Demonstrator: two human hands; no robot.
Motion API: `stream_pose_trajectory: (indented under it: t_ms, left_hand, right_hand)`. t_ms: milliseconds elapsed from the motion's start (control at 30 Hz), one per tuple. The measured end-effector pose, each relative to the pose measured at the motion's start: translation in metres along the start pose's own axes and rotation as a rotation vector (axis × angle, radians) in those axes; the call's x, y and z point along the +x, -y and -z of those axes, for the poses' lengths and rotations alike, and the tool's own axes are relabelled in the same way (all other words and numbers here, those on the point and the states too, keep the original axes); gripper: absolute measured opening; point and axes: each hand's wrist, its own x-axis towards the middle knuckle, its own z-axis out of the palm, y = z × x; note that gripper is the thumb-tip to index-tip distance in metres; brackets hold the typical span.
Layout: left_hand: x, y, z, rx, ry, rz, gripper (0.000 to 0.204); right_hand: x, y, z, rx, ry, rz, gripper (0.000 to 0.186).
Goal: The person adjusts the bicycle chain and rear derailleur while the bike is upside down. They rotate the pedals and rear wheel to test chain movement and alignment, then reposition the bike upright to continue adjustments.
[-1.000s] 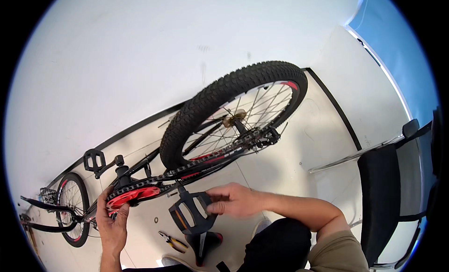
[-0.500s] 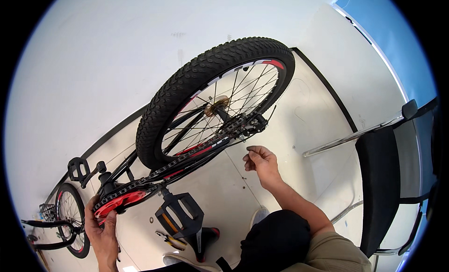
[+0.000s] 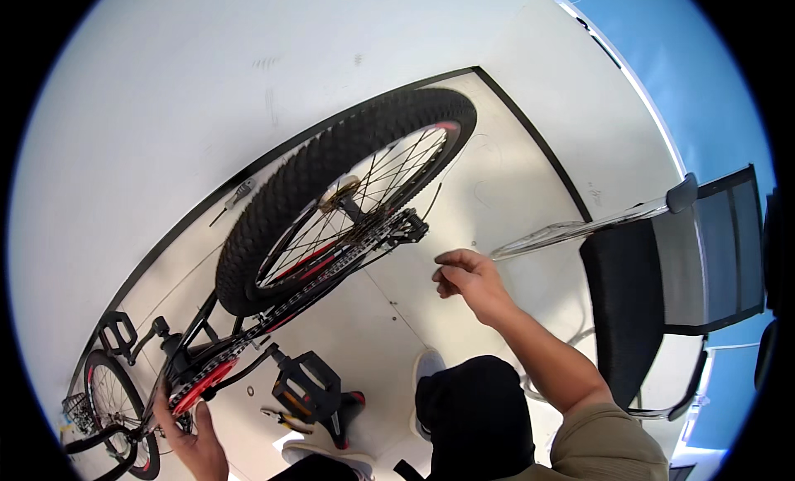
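Observation:
The bicycle's knobbly black rear wheel (image 3: 263, 199) leans across the middle, its spokes and hub showing. A chain (image 3: 310, 284) runs from the rear derailleur (image 3: 407, 228) to a red chainring (image 3: 203, 385) at lower left. My left hand (image 3: 197, 449) is curled round the chainring's near edge, fingers at its left side, thumb in front. Right of the derailleur and apart from it, my right hand (image 3: 474, 286) hangs in the air with thumb and fingers drawn together. Whatever its fingertips may hold is too small to see. A black pedal (image 3: 308, 387) sticks out toward me.
Yellow-handled pliers (image 3: 288, 420) and a small ring (image 3: 251, 391) lie on the pale floor near my shoes. A screwdriver-like tool (image 3: 239, 193) rests beside the wall behind the wheel. A black chair (image 3: 625, 303) stands at right. The front wheel (image 3: 116, 398) is far left.
The view has shifted, and the bicycle appears lower and further left, its rear wheel tilted more. The tool by the wall has come into sight. My right hand is now further from the derailleur.

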Motion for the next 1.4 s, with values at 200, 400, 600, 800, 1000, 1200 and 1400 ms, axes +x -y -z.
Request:
stream_pose_trajectory:
  t_ms: [200,400,600,800,1000,1200,1400]
  left_hand:
    - [0.007,-0.046,0.014,0.159,0.085,0.077,0.084]
    - [-0.026,-0.159,0.038,0.025,0.128,0.152,0.079]
    - [-0.11,-0.259,0.037,-0.675,0.533,0.846,0.042]
    - [-0.155,-0.323,0.014,-0.583,0.663,1.232,0.042]
    - [-0.137,-0.392,-0.024,-0.749,0.522,1.366,0.042]
    - [-0.129,-0.407,-0.071,-0.914,0.527,1.281,0.044]
    - [-0.136,-0.347,-0.132,-1.204,0.329,1.498,0.039]
  right_hand:
    - [-0.103,0.057,0.047,-0.215,-0.08,-0.055,0.026]
    - [-0.239,0.103,0.096,-0.221,-0.174,-0.236,0.025]
    - [-0.294,0.138,0.132,-0.166,-0.147,-0.415,0.023]
    - [-0.257,0.141,0.15,-0.047,-0.037,-0.538,0.02]
    - [-0.183,0.16,0.153,0.052,0.084,-0.541,0.022]
    - [-0.09,0.159,0.201,-0.321,0.042,-0.333,0.026]
    - [-0.047,0.179,0.192,-0.54,0.035,-0.407,0.032]
